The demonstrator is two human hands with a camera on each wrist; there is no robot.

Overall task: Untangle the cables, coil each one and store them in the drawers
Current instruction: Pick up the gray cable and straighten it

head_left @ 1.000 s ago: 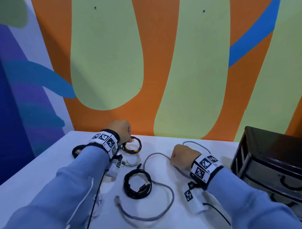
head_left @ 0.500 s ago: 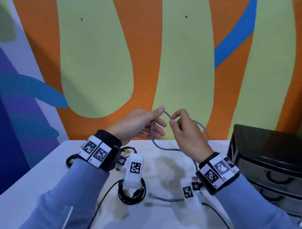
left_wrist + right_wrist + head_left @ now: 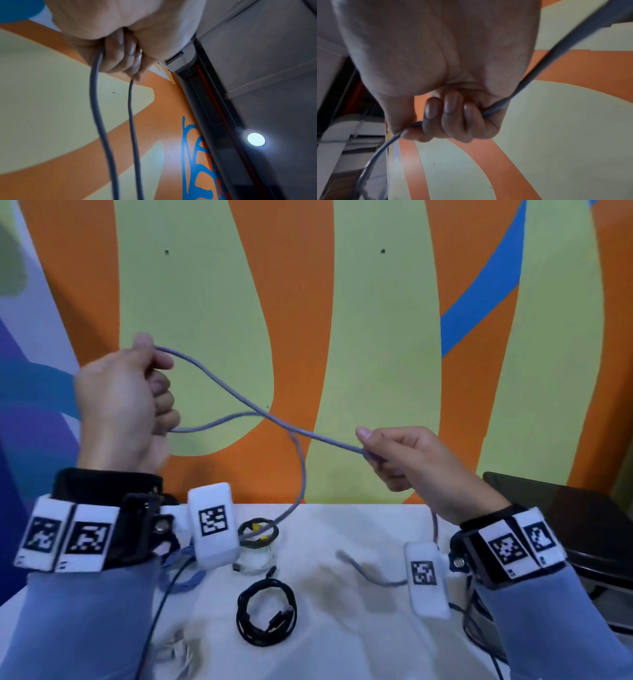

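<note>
I hold the grey cable (image 3: 239,395) above the table (image 3: 342,628) — left hand (image 3: 120,405) at 10 o'clock clamped on a loop, right hand (image 3: 418,467) at 3 o'clock pinching the run. It looks light, springy; best gripped mid-run. Two coils lie below — black coil (image 3: 265,614) and a smaller brown coil (image 3: 258,530); drawers (image 3: 582,535) at 4 o'clock.

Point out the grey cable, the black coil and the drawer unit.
grey cable (image 3: 239,397): head view, taut span between the hands.
black coil (image 3: 244,604): head view, left side of the loop.
drawer unit (image 3: 561,508): head view, its top.
</note>
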